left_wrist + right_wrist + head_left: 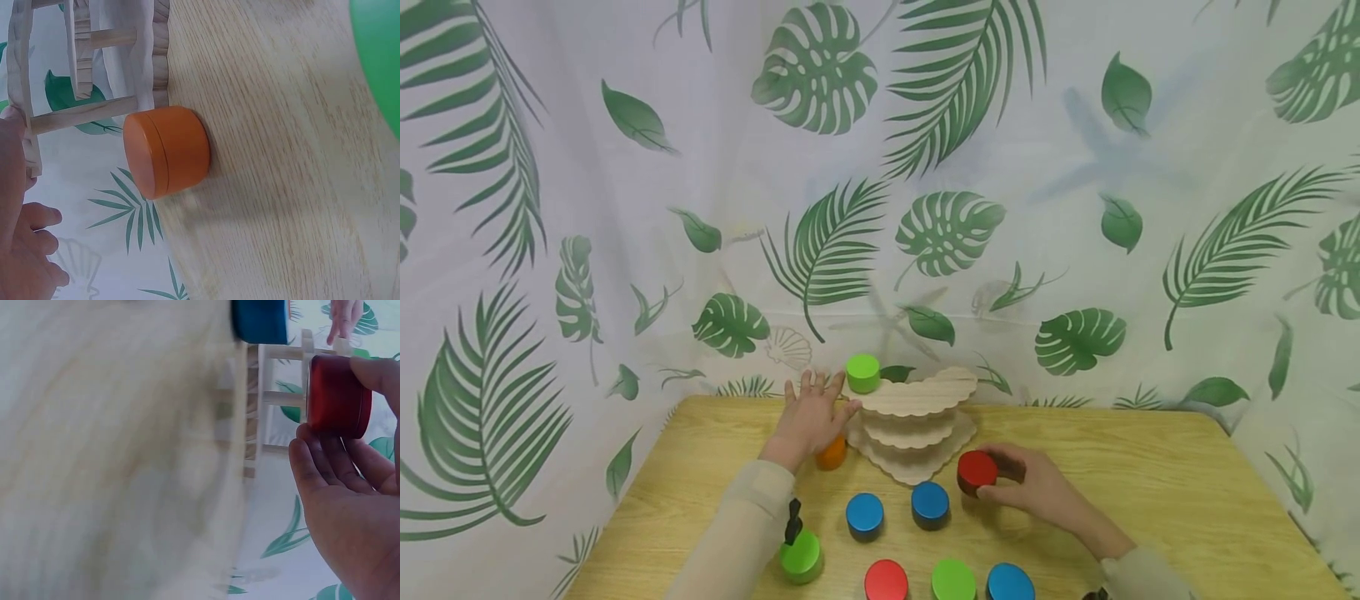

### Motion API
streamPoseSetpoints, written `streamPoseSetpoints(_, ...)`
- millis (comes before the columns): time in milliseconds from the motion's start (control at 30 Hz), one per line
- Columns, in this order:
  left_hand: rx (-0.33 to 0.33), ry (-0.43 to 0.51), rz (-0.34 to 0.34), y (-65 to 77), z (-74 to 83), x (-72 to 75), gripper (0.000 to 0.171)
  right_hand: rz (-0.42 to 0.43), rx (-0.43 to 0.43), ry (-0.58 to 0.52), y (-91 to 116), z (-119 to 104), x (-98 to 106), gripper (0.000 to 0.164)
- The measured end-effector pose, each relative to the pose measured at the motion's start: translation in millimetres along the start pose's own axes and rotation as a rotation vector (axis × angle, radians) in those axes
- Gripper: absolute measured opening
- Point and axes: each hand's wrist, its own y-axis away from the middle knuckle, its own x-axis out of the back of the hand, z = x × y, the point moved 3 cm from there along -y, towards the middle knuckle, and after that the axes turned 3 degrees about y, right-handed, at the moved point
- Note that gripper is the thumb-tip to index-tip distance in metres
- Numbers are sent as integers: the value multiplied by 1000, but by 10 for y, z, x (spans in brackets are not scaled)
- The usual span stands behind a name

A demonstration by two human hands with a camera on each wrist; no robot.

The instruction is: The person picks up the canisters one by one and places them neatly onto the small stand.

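Note:
In the head view my right hand grips a dark red round tin, to the right of a tiered wooden stand. The right wrist view shows the tin between thumb and fingers, raised off the table. At the stand's left end is my left hand, fingers spread. Its thumb touches the edge of the top tier in the left wrist view. A light green tin sits on the left of that tier. Below the left hand, an orange tin stands on the table.
Two blue tins stand in front of the stand. Nearer are a green tin beside the left sleeve, a red tin, another green tin and another blue tin. A leaf-patterned cloth hangs behind the wooden table.

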Motion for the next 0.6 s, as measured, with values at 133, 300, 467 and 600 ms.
streamPoseSetpoints(133,0,-3,-7,-3,-5,0,76,18,18,20,-73,-92,30,57)
streamPoseSetpoints(300,5,-12,-12,-8,-10,-8,76,50,27,65,-169,-208,57,59)
streamPoseSetpoints(467,8,-17,-12,-15,-18,-17,76,51,36,63,-274,-298,72,60)
streamPoseSetpoints(600,4,-15,-9,-27,-23,-27,75,61,60,62,-359,-347,76,58)
